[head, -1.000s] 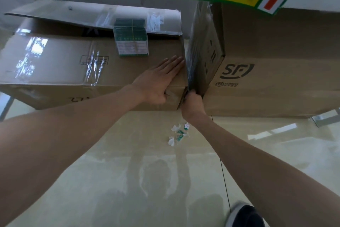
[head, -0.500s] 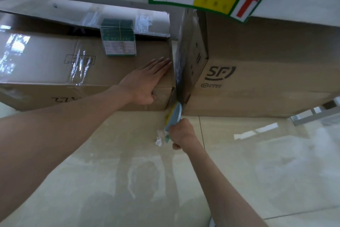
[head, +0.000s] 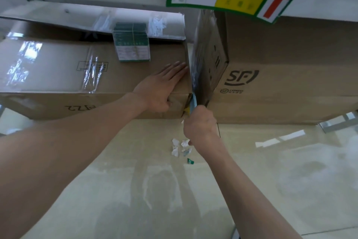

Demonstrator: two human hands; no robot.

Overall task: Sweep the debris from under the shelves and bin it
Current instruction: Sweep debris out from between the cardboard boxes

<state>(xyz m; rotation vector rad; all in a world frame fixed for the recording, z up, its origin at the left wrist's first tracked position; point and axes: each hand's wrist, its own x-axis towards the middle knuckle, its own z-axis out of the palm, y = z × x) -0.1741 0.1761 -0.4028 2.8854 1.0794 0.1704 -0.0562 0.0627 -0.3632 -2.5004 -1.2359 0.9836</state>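
Green packet (head: 132,45) sits on left carton (head: 58,76).

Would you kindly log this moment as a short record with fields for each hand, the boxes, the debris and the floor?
left hand: flat on the left carton, near its right edge
right hand: closed around a blue-and-yellow tool poked into the gap between cartons
right carton: printed SF logo, beside the left carton
debris: white scraps and one green bit, on the floor before the gap
floor: glossy pale tile
on the left carton: small green pack
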